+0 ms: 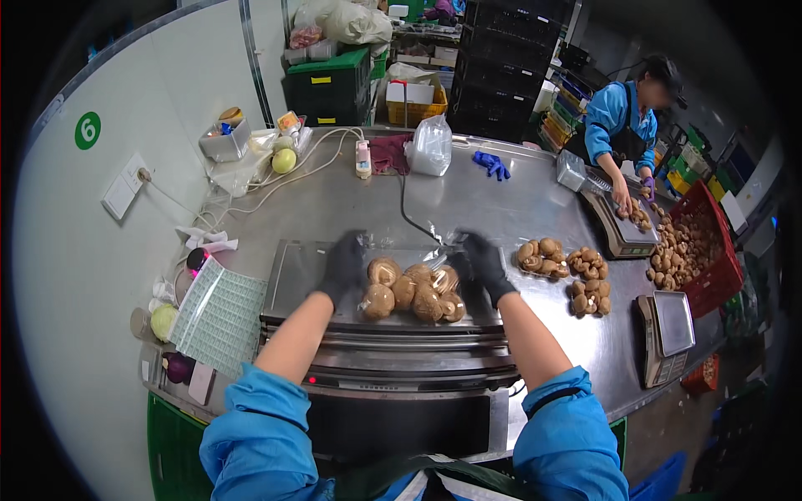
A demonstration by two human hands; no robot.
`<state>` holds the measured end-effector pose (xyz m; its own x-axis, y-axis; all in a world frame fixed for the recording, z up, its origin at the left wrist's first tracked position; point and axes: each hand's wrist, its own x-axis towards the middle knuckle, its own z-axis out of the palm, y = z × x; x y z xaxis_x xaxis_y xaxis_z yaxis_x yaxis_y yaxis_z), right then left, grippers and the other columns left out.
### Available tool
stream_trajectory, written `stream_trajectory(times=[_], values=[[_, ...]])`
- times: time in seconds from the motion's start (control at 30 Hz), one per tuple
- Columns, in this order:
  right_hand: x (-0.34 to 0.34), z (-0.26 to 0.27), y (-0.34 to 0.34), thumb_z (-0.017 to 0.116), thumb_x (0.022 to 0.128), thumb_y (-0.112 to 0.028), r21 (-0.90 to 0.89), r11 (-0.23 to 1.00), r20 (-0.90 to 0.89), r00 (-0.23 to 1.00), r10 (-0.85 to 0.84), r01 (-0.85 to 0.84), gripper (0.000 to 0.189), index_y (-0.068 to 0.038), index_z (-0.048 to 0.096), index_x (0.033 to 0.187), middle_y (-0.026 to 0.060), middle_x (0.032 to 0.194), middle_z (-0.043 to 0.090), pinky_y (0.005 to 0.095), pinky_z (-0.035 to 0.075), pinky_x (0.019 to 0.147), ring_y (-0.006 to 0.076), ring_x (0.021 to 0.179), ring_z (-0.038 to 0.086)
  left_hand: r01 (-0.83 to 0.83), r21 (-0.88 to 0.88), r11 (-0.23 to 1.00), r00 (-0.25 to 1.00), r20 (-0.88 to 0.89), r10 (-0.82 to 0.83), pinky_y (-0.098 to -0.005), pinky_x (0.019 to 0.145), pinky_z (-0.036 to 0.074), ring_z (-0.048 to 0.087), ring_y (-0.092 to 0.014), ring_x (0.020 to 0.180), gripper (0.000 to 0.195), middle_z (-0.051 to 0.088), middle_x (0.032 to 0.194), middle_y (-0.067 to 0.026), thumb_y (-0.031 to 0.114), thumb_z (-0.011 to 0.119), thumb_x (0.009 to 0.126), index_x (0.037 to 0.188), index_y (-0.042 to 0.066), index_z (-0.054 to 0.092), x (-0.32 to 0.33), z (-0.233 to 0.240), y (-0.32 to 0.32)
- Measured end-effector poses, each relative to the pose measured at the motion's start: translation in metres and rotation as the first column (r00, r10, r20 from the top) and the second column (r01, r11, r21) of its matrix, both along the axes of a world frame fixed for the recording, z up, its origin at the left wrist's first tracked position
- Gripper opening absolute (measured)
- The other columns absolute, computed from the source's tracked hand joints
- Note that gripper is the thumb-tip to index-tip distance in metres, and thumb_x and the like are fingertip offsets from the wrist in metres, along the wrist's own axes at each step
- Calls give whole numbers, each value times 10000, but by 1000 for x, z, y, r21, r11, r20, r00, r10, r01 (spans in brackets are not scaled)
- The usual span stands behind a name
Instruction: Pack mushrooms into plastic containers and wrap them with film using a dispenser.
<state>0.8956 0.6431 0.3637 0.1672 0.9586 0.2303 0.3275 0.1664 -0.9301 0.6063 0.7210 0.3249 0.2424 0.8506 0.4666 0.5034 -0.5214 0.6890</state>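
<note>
Brown mushrooms point(416, 293) lie under clear plastic film point(432, 255) on the metal top of a wrapping machine point(294, 282). My left hand point(344, 266), in a black glove, is at the left far side of the mushrooms. My right hand point(484, 264), gloved the same way, is opposite it on the right. Glinting film spans the space between the two hands, and its edges meet the fingers. Both hands are motion-blurred, so single fingers are hard to make out. Whether a tray sits beneath the mushrooms is not plain.
Right of the machine are mushroom groups point(542, 257), a scale point(667, 338) and a tilted red crate point(714, 263). A co-worker point(620, 125) handles mushrooms at another scale point(630, 232). A label sheet point(219, 313) lies left; a power strip point(363, 158) and cables are behind.
</note>
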Motion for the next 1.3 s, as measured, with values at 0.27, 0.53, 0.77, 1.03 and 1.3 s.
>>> stream_trajectory(times=[0.27,0.53,0.77,1.03,1.3], values=[[7,6,-74,428,927,-200,-77,925,408,834,370,-373,300,-2,545,1120,151,1069,596,343,419,859,234,986,565,484,-373,791,872,139,-469,-343,895,407,545,-243,972,294,583,1016,-120,196,420,931,1141,36,549,-27,31,-64],[-24,18,-134,445,946,-259,-256,941,-44,975,218,-222,386,29,505,1195,148,1042,624,290,443,847,170,959,569,451,-496,742,879,101,-466,-279,803,452,556,-112,915,308,606,1038,-80,200,490,912,1152,19,553,-58,33,-105],[-37,82,-182,491,929,-271,-423,889,-355,935,17,-177,352,4,562,1137,65,974,624,250,463,776,97,870,564,357,30,934,902,-270,-336,-326,641,453,571,-155,705,183,611,799,-94,130,495,864,870,-19,601,-66,84,-171],[-58,-30,-258,539,882,-418,-735,675,-240,956,-170,-65,416,-15,635,857,-4,642,554,220,381,509,60,589,486,204,-829,520,978,191,-78,-284,618,440,546,-91,684,229,626,713,-62,163,493,874,854,-9,643,-69,7,-258],[-48,-36,-306,532,883,-332,-339,913,283,900,331,-228,318,-43,633,965,54,840,631,282,476,635,139,730,590,231,-912,339,952,140,-273,-275,661,470,588,-115,729,228,648,777,-54,193,547,864,893,-5,657,-121,-43,-307]])
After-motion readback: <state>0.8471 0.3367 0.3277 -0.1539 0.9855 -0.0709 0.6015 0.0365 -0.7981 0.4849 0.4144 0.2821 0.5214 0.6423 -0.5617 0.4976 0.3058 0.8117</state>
